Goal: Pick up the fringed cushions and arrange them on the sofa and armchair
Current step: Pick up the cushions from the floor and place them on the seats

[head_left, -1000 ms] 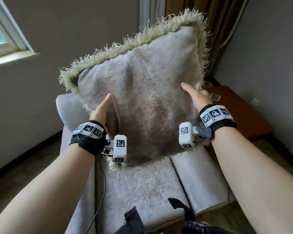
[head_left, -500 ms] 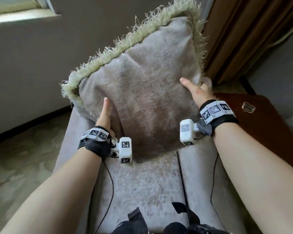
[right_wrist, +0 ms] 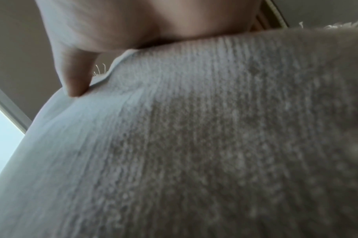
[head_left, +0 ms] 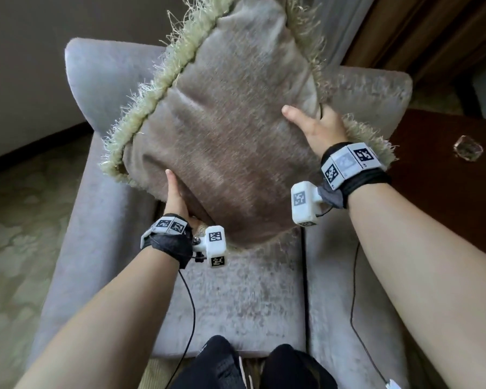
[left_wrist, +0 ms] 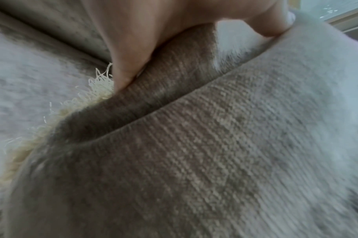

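Fingers of your left hand and right hand pinch the taupe woven cushion with pale green fringe, held tilted above the grey upholstered armchair.

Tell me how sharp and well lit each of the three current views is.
Head view: mostly sharp, soft daylight, wide-angle bending at the armchair edges; fringed cushion weave clear. Left wrist view: fingers and nearby weave fairly crisp, the right side washed pale and smeared. Right wrist view: blurred throughout, the cushion overexposed toward the left, a thumb soft-edged.
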### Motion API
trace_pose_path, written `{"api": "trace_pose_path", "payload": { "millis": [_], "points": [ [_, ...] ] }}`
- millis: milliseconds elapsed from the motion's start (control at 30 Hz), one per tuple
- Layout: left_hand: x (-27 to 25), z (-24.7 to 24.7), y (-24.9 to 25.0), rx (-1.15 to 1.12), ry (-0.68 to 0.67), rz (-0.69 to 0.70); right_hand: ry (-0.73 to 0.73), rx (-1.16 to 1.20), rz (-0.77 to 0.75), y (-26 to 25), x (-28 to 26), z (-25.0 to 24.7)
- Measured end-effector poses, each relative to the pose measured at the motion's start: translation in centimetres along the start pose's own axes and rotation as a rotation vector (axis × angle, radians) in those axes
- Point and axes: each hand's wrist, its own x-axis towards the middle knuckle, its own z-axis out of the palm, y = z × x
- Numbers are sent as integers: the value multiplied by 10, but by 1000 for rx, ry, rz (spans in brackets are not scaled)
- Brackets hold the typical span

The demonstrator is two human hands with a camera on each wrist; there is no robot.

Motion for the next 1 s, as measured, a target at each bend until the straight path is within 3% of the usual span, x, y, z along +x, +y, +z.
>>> {"api": "trace_pose_path", "payload": {
  "millis": [100,333,667,833,1000],
  "points": [
    [22,-2,-10,-73,-3,-38,-42,-38,28,20,14,16],
    [34,13,-21,-156,-22,23,-49,-49,74,52,32,37],
    [49,-8,-35,-135,21,17,-76,-73,120,81,29,65],
    [57,-20,-40,56,55,52,-124,-106,140,105,26,78],
    [45,1,-38,334,25,127,-237,-158,131,109,7,96]
  ]
}}
